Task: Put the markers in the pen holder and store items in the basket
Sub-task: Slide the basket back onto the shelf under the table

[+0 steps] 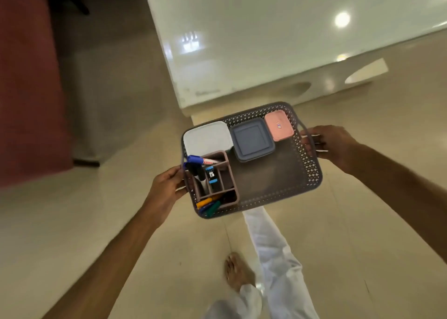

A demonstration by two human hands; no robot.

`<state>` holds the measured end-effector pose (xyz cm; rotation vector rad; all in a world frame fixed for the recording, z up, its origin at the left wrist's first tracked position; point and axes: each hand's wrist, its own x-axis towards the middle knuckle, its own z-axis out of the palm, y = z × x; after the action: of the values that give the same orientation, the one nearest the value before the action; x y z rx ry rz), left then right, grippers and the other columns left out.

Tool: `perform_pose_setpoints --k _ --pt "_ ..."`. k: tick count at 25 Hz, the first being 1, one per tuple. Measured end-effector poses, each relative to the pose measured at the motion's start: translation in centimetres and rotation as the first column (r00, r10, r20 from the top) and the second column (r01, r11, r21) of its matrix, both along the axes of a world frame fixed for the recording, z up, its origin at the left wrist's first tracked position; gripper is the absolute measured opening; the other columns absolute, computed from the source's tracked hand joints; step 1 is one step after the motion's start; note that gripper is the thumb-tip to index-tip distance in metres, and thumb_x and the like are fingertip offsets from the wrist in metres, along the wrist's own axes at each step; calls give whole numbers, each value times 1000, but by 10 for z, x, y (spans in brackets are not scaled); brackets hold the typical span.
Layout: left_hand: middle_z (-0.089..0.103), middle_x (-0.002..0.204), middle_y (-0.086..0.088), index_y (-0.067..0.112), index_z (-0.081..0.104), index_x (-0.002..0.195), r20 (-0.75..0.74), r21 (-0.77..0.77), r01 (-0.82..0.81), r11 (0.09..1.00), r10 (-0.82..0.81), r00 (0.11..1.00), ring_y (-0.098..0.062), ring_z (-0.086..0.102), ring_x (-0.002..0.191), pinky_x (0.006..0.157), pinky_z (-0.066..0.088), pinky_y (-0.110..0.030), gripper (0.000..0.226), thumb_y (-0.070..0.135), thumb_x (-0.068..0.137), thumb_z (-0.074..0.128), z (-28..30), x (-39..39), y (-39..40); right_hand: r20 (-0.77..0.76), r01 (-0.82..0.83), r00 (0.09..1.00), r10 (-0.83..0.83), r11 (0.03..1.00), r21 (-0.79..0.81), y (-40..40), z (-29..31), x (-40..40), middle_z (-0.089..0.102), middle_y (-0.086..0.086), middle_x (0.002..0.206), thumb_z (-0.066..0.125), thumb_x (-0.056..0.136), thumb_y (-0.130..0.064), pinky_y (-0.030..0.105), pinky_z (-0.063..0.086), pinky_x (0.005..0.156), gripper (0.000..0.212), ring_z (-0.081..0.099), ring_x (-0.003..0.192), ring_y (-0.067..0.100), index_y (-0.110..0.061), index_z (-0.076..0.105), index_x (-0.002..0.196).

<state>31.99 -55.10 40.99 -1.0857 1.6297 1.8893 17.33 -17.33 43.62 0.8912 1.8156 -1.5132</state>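
Perforated, seemingly plastic basket [312, 171]; glossy tiled floor [362, 222]

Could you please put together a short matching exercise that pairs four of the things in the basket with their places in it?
Things:
1. pink box
2. white box
3. grey-blue box
4. pen holder

Places:
A. near corner by the left hand
B. middle of the far row
C. far corner nearest the right hand
D. far row, just behind the pen holder

Pairs: 1-C, 2-D, 3-B, 4-A
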Motion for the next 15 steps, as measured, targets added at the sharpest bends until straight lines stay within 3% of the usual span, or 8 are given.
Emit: perform_pose_setpoints --k 7,11,15 --pt "83 101 -2 12 75 118 138 -5 -19 1000 20 990 -22 77 101 85 61 -35 30 3 110 47 -72 128 31 119 -23 993 18 999 44 27 -91 113 71 12 93 68 93 -12 33 55 72 30 63 72 22 4 73 118" --pt "83 102 -3 13 76 115 109 -65 -16 998 23 994 -22 78 101 81 61 -31 30 4 110 48 -135 124 49 69 -52 996 49 998 38 45 -154 112 73 13 98 69 95 -15 34 58 75 31 66 78 24 4 73 119" --pt "83 101 -3 15 78 113 -13 -152 12 988 -14 1000 -22 78 100 91 62 -39 30 6 109 49 -226 69 56 -61 -84 994 90 992 89 47 -232 59 73 19 110 56 102 -9 37 59 79 27 67 93 31 2 71 121"
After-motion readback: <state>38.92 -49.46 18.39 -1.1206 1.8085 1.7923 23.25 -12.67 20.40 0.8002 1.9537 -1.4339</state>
